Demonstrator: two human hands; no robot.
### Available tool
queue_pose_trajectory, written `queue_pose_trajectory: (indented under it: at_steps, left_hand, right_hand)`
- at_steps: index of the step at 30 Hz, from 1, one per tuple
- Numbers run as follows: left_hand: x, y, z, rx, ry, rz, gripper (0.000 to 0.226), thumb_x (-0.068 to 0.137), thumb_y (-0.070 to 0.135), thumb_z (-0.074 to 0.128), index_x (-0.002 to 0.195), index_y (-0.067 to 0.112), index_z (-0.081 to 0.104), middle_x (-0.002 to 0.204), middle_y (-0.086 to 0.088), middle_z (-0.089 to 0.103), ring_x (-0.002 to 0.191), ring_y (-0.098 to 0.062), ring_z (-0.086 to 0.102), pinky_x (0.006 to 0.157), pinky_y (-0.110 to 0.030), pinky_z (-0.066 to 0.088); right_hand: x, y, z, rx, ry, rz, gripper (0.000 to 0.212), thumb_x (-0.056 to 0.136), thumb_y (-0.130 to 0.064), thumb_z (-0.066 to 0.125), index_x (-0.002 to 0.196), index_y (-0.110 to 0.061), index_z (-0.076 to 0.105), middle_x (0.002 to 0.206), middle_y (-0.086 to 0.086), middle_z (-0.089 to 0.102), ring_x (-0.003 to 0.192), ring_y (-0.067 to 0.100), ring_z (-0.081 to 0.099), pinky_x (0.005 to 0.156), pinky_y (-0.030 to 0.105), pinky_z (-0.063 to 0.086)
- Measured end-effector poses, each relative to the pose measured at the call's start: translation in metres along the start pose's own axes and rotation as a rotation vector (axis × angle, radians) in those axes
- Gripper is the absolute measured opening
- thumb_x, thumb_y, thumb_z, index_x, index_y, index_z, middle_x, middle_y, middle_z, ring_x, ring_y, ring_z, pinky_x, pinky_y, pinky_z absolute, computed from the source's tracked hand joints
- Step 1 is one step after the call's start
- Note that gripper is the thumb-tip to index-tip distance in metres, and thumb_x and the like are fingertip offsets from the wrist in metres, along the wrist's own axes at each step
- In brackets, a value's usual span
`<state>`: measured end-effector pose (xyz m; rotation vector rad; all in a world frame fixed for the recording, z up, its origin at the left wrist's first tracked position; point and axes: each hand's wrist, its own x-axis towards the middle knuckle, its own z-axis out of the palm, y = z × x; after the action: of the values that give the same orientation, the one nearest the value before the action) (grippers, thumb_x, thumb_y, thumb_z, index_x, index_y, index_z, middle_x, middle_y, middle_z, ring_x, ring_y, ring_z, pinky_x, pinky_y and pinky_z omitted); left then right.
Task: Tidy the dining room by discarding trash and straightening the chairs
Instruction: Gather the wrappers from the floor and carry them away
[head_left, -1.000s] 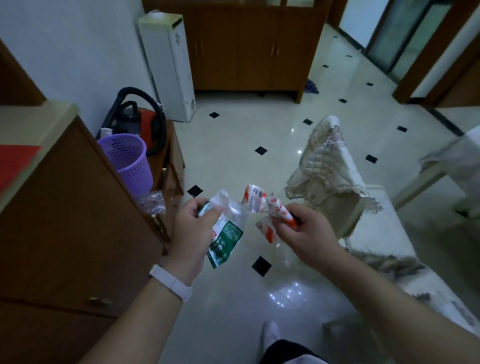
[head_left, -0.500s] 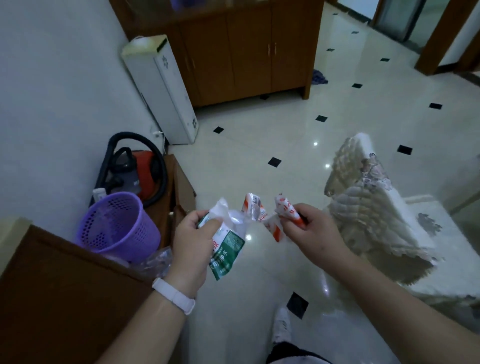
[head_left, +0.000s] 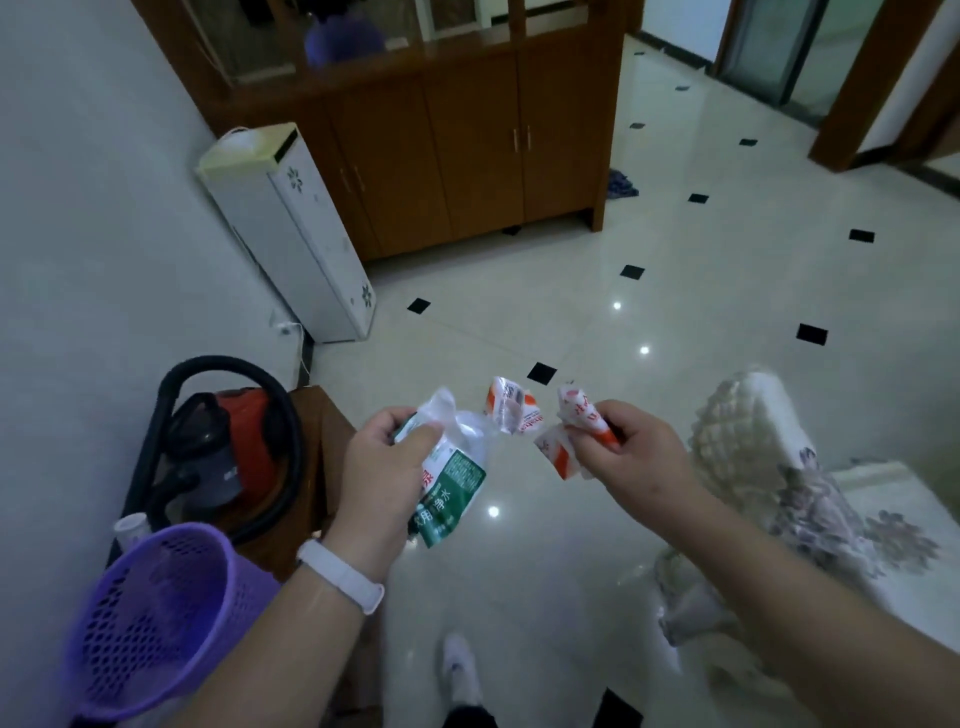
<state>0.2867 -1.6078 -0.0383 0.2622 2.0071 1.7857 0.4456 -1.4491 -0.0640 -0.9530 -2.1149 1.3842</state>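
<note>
My left hand (head_left: 384, 467) grips a crumpled clear plastic wrapper with a green label (head_left: 452, 478) in front of me. My right hand (head_left: 631, 452) pinches crumpled white and orange wrappers (head_left: 569, 431); another orange and white piece (head_left: 506, 410) sticks up between the two hands. A purple mesh waste basket (head_left: 156, 613) stands at the lower left, just left of my left forearm. A chair with a quilted floral cover (head_left: 769, 467) stands at the right, behind my right forearm.
A red and black vacuum cleaner (head_left: 228, 447) sits on a low wooden stand beside the basket. A white upright appliance (head_left: 296, 239) stands against the wall, next to a brown wooden cabinet (head_left: 467, 150). Glossy tiled floor (head_left: 597, 291) lies ahead. My white shoe (head_left: 460, 670) shows below.
The view has swung so the basket now sits lower left, close under my left arm, and the cabinet is nearer. Both hands still hold the same wrappers, slightly further apart.
</note>
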Motion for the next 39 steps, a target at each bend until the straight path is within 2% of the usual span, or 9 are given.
queue_pose_trajectory:
  at_steps: [4, 9, 12, 14, 18, 22, 25, 31, 39]
  left_hand:
    - [0.072, -0.001, 0.016, -0.011, -0.087, -0.032, 0.011, 0.087, 0.006, 0.067, 0.080, 0.014, 0.066, 0.071, -0.009, 0.068, 0.062, -0.025, 0.064, 0.059, -0.035, 0.051]
    - [0.186, 0.010, 0.040, -0.013, -0.214, -0.055, 0.003, 0.086, 0.011, 0.069, 0.086, 0.012, 0.066, 0.084, -0.018, 0.071, 0.069, -0.031, 0.067, 0.063, -0.041, 0.054]
    - [0.247, 0.025, 0.055, -0.051, -0.273, -0.078, 0.006, 0.085, 0.009, 0.069, 0.084, 0.014, 0.067, 0.080, -0.015, 0.071, 0.066, -0.029, 0.067, 0.060, -0.039, 0.052]
    - [0.285, 0.038, 0.067, -0.060, -0.328, -0.060, 0.010, 0.085, 0.008, 0.069, 0.081, 0.016, 0.067, 0.076, -0.012, 0.070, 0.065, -0.028, 0.066, 0.059, -0.038, 0.052]
    - [0.348, 0.053, 0.096, -0.018, -0.376, -0.038, 0.010, 0.085, 0.007, 0.068, 0.080, 0.016, 0.065, 0.077, -0.015, 0.069, 0.067, -0.026, 0.063, 0.061, -0.039, 0.051]
    - [0.397, 0.066, 0.133, 0.010, -0.455, -0.026, 0.007, 0.086, 0.008, 0.068, 0.082, 0.014, 0.066, 0.079, -0.016, 0.070, 0.068, -0.028, 0.065, 0.062, -0.040, 0.052]
    - [0.430, 0.073, 0.173, 0.053, -0.488, -0.026, 0.005, 0.086, 0.008, 0.068, 0.084, 0.013, 0.066, 0.084, -0.019, 0.070, 0.071, -0.032, 0.066, 0.063, -0.043, 0.054]
    - [0.486, 0.085, 0.272, 0.095, -0.541, -0.029, 0.003, 0.087, 0.008, 0.067, 0.087, 0.010, 0.065, 0.080, -0.015, 0.070, 0.067, -0.028, 0.066, 0.058, -0.037, 0.053]
    - [0.550, 0.128, 0.437, 0.149, -0.589, -0.010, 0.012, 0.087, 0.009, 0.068, 0.081, 0.019, 0.067, 0.077, -0.011, 0.071, 0.067, -0.028, 0.067, 0.062, -0.040, 0.053]
  right_hand:
    - [0.054, 0.002, 0.013, -0.058, 0.028, 0.015, 0.026, 0.084, -0.021, 0.067, 0.061, -0.026, 0.057, 0.054, -0.008, 0.048, 0.049, 0.005, 0.040, 0.048, 0.018, 0.031]
    - [0.141, -0.011, 0.028, -0.171, 0.152, 0.068, 0.020, 0.085, -0.021, 0.067, 0.069, -0.011, 0.060, 0.063, 0.010, 0.053, 0.052, 0.008, 0.039, 0.049, 0.019, 0.031]
    - [0.190, -0.025, 0.032, -0.216, 0.195, 0.091, 0.023, 0.086, -0.022, 0.068, 0.069, -0.011, 0.059, 0.065, 0.015, 0.054, 0.051, 0.009, 0.039, 0.049, 0.020, 0.031]
    - [0.221, -0.038, 0.035, -0.222, 0.222, 0.099, 0.023, 0.086, -0.024, 0.068, 0.069, -0.012, 0.061, 0.062, 0.012, 0.053, 0.050, 0.008, 0.038, 0.048, 0.019, 0.031]
    - [0.274, -0.045, 0.037, -0.188, 0.297, 0.138, 0.023, 0.086, -0.022, 0.068, 0.066, -0.016, 0.058, 0.052, -0.007, 0.044, 0.048, 0.006, 0.036, 0.044, 0.015, 0.029]
    - [0.320, -0.040, 0.031, -0.193, 0.343, 0.158, 0.017, 0.085, -0.023, 0.068, 0.071, -0.026, 0.059, 0.054, -0.009, 0.046, 0.051, 0.007, 0.039, 0.049, 0.019, 0.032]
    - [0.357, -0.025, 0.016, -0.167, 0.398, 0.182, 0.021, 0.085, -0.022, 0.067, 0.066, -0.022, 0.056, 0.054, -0.008, 0.045, 0.051, 0.007, 0.038, 0.049, 0.019, 0.031]
    - [0.445, 0.019, -0.029, -0.094, 0.437, 0.242, 0.021, 0.084, -0.022, 0.067, 0.065, -0.021, 0.059, 0.060, 0.004, 0.051, 0.052, 0.007, 0.040, 0.049, 0.018, 0.032]
    - [0.556, 0.059, -0.144, 0.012, 0.517, 0.311, 0.009, 0.084, -0.021, 0.065, 0.075, -0.023, 0.065, 0.074, 0.009, 0.061, 0.061, 0.020, 0.051, 0.054, 0.023, 0.039]
